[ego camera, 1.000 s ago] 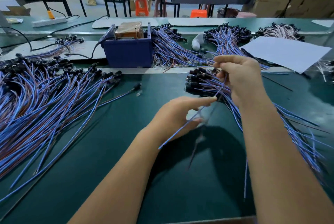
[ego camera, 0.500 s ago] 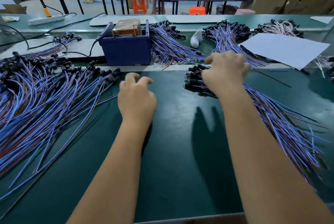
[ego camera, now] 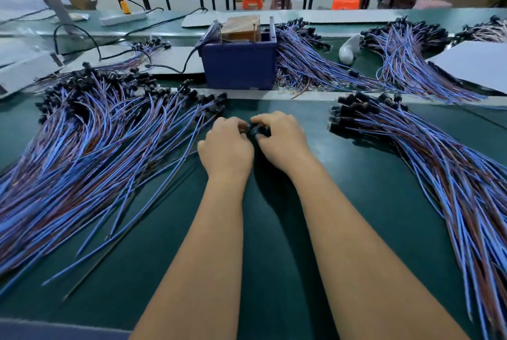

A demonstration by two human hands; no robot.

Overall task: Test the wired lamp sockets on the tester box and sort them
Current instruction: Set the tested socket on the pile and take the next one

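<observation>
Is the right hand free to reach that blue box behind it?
Probably not yet: the right hand grips a black socket with the left hand. The path to the blue box looks open.

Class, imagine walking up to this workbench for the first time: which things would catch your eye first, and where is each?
First, the huge fan of blue-and-brown wired sockets spread over the left of the green bench, matched by a tighter bundle on the right. Between them, the left hand and right hand meet over a small black part. Behind them stands a dark blue box.
</observation>
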